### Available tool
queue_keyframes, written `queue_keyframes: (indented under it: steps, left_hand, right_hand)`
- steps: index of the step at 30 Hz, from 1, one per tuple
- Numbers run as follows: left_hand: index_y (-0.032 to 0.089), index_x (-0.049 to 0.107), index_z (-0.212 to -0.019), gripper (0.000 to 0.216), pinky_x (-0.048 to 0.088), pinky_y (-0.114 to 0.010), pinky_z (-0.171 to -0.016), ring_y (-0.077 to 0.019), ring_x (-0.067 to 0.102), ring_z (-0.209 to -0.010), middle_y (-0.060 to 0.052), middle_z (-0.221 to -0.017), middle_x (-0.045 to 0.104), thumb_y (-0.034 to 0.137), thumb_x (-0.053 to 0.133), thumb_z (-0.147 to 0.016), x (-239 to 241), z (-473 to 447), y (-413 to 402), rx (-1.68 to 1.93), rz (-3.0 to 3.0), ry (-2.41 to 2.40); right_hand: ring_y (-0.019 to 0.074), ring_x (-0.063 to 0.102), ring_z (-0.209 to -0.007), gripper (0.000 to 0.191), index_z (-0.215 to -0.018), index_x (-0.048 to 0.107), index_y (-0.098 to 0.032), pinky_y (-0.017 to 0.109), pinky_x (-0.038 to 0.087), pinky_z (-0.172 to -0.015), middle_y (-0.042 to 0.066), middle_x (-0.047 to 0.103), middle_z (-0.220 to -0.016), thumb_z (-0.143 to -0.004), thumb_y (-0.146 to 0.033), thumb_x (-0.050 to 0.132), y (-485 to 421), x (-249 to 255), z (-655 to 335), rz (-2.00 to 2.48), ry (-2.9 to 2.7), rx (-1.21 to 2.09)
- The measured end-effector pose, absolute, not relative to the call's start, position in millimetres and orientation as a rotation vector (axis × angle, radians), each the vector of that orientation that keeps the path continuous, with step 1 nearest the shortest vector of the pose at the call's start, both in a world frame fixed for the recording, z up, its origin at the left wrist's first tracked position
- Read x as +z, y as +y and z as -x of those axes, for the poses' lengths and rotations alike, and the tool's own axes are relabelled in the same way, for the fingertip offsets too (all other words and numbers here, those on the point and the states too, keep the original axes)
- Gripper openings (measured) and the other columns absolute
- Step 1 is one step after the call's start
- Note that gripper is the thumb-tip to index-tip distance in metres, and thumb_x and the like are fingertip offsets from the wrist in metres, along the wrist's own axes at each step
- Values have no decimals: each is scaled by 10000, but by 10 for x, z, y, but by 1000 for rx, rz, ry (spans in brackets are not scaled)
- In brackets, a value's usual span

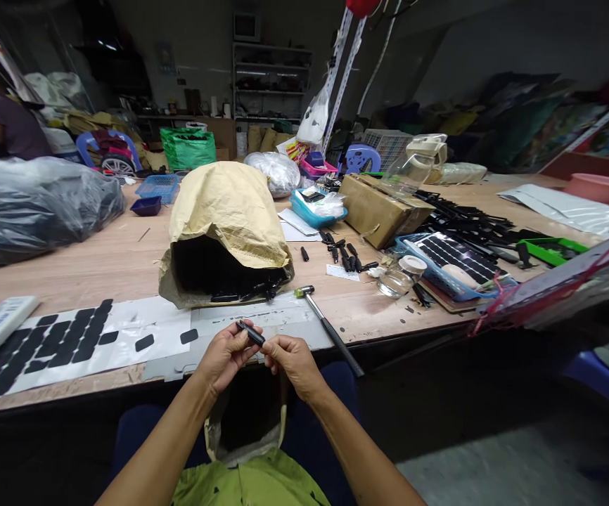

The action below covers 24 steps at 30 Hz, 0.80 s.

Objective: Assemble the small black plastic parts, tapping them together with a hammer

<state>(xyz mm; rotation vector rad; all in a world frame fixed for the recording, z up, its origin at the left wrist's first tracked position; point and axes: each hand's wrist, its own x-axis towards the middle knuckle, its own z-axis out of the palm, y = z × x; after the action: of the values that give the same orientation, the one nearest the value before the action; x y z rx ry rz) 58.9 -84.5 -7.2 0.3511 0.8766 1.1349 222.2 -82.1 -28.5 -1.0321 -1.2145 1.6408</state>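
Observation:
My left hand (229,353) and my right hand (292,362) pinch a small black plastic part (252,333), tube-shaped like a short handle, from its two ends. They hold it above the table's front edge, over a grey board (278,320). Just beyond, a large kraft paper sack (225,204) lies on its side, its mouth facing me and some black parts inside. To the right of my hands rests a hammer (330,327) with a yellow-green face and dark grip. Below, an open bag (249,450) stands between my legs; its inside is too dark to make out.
At left lie a sheet of black stickers (149,327), a white device (1,327) and a big plastic-wrapped bundle (35,204). Rightward are loose black parts (347,256), a jar (402,277), a cardboard box (378,211) and a blue basket (455,284). A person (14,126) sits far left.

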Motion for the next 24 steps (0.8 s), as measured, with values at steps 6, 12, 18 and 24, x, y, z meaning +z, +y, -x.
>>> queue_keyframes:
  steps: [6,12,18,24]
  left_hand:
    - [77,620,-947,168,592,-246,-778,-155,704,-842,-109,-898,693,-20,499,-883,-70,-634,-851,1155,-131,838]
    - [75,618,-950,189,605,-236,-744,-150,704,-826,-105,-883,685,-21,463,-901,-90,-618,-855,1151,-82,806]
    - [94,593,-888,152,606,-220,-716,-125,691,-774,-79,-852,675,-4,478,-907,-86,-641,-872,1162,-126,809]
    - [130,560,-916,105,604,-211,-694,-97,664,-709,-31,-800,642,36,512,-912,-127,-669,-884,1156,-167,846]
  right_hand:
    - [85,510,-515,443,-728,675,-153,227,401,-532,-1,614,-612,-817,-585,635,-812,-327,-2219,938,-1130,1712]
    - [84,524,-547,376,-767,681,-150,227,412,-562,2,629,-665,-831,-520,657,-827,-364,-2228,939,-1175,1700]
    - [79,508,-561,331,-769,652,-162,228,416,-577,-12,597,-665,-865,-478,627,-840,-361,-2260,924,-1246,1629]
    - [102,561,-665,327,-990,674,-221,225,466,-584,-12,628,-840,-722,-369,788,-832,-330,-2254,912,-1222,1485]
